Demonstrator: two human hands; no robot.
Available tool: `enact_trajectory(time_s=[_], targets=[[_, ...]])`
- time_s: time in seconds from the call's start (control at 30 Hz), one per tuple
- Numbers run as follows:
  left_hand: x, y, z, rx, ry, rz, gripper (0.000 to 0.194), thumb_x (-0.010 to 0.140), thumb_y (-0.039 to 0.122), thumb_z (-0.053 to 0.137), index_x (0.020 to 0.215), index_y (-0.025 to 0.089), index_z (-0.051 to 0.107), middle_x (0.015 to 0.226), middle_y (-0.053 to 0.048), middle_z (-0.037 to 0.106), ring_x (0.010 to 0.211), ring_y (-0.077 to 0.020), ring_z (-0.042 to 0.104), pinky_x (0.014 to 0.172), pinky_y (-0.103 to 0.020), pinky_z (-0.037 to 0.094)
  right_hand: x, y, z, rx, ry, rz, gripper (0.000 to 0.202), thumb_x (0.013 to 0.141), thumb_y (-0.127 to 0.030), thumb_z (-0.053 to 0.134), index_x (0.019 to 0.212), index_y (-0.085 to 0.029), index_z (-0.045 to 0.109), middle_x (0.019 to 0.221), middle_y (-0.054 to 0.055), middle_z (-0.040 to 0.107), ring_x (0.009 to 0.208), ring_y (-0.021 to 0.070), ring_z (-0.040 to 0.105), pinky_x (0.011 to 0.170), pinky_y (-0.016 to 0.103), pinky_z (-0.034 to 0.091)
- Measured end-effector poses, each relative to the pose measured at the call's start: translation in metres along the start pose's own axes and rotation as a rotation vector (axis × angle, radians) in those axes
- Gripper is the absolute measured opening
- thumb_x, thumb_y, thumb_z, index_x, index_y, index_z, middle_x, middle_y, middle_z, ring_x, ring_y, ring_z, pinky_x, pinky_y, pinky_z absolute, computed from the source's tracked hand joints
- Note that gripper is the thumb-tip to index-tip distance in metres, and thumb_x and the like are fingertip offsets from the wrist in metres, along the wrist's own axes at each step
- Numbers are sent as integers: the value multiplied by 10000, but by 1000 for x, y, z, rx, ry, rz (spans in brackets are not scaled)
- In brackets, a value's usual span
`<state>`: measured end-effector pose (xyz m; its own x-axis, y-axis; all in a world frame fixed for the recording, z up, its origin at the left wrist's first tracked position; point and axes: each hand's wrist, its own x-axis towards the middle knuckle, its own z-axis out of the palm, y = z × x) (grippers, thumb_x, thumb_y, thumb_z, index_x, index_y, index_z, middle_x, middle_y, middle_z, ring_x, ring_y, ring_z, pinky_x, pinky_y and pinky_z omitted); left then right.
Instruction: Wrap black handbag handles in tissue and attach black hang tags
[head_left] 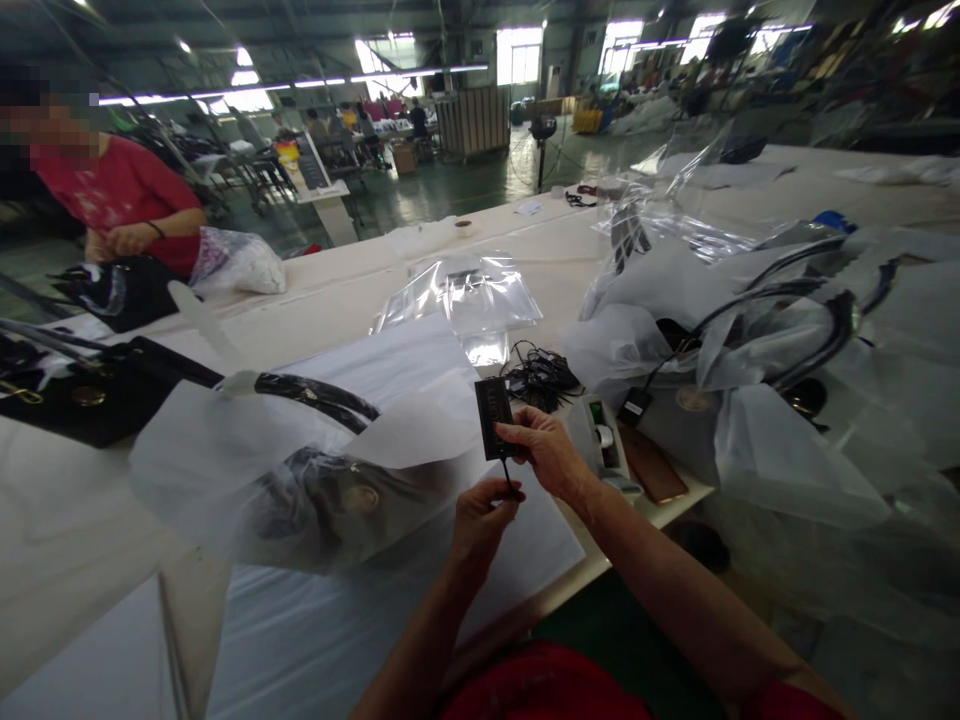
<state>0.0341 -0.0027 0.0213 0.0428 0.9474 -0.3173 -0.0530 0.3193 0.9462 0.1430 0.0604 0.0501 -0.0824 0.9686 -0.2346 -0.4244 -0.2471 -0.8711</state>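
Observation:
Pinched in my right hand is a black hang tag with faint lettering on it. Its dark cord runs down from the tag's lower end, and the fingertips of my left hand close on that cord. Both hands are over white tissue paper near the table's front edge. To the left lies a dark handbag, partly covered by translucent sheeting, its wrapped handles standing up. Just beyond my right hand is a tangled pile of black tag cords.
A tape dispenser and a brown phone-like slab lie right of my hands. Clear plastic bags are farther back. Several wrapped bags crowd the right side. A co-worker in red handles a black bag at the left.

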Motion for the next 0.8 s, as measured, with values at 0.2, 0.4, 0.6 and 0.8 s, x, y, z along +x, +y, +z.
enact_trajectory(time_s=[0.2, 0.4, 0.6, 0.8], targets=[[-1, -2, 1, 21, 20, -13, 264, 569, 258, 578, 756, 97, 670, 686, -78, 654, 574, -108, 511, 554, -217, 389, -2, 1, -1, -22, -9, -10, 397, 525, -307, 772, 594, -158, 410, 502, -63, 441, 406, 42, 359, 383, 194, 232], [-1, -15, -7, 149, 56, -52, 251, 621, 243, 489, 784, 114, 630, 604, -35, 612, 548, -119, 517, 519, -221, 375, -4, 1, 0, 2, 43, -28, 404, 516, -319, 773, 589, -162, 408, 509, -55, 432, 422, 48, 345, 398, 198, 237], [-9, -31, -45, 382, 193, -11, 199, 651, 156, 460, 739, 128, 636, 607, -20, 599, 589, -139, 530, 609, -259, 391, -25, 22, -28, -133, 244, -89, 394, 532, -451, 723, 626, -187, 446, 568, -25, 463, 474, 91, 409, 432, 225, 319], [-39, -48, -70, 661, 262, 167, 257, 657, 120, 532, 827, 181, 714, 819, -61, 684, 812, -207, 619, 777, -308, 452, -57, 81, -45, -815, 55, -276, 339, 690, -543, 563, 677, -208, 614, 624, 59, 572, 470, 149, 495, 432, 267, 395]])
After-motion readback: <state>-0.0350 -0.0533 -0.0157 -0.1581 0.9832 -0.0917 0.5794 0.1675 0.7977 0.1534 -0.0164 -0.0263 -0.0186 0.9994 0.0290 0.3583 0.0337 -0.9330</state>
